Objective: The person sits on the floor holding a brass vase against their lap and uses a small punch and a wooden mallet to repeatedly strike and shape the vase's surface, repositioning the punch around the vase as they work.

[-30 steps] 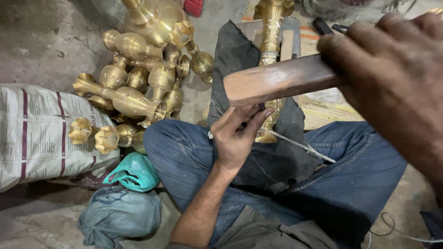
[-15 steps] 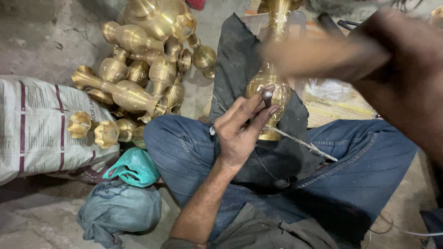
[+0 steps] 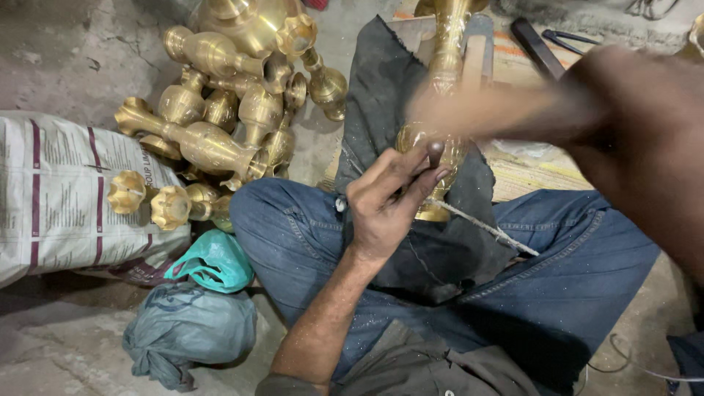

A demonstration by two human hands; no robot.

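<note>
Two hands work over one brass vase (image 3: 440, 158) that lies across a dark cloth (image 3: 440, 242) on the person's lap, the cloth apparently there to cushion the metal and keep it from sliding on the jeans (image 3: 293, 235). The left hand (image 3: 385, 205) is closed in a pinch around a short dark punch (image 3: 434, 152), holding its tip upright against the vase's swollen belly so the point stays put. The right hand (image 3: 587, 103) is a blur of motion above it; it seems to be wrapped around a pale wooden striker (image 3: 469, 114), though the smear is too heavy to say for certain how its fingers sit. A thin pale rod (image 3: 491, 229) lies slanted over the cloth just beside the vase's foot. Further left, a heap of brass vases (image 3: 220, 95) rests on the concrete floor (image 3: 66, 51), some leaning on a printed sack (image 3: 59, 205), within arm's reach. Below them lie a green bag (image 3: 213, 260) and a grey bundle (image 3: 187, 330).
</note>
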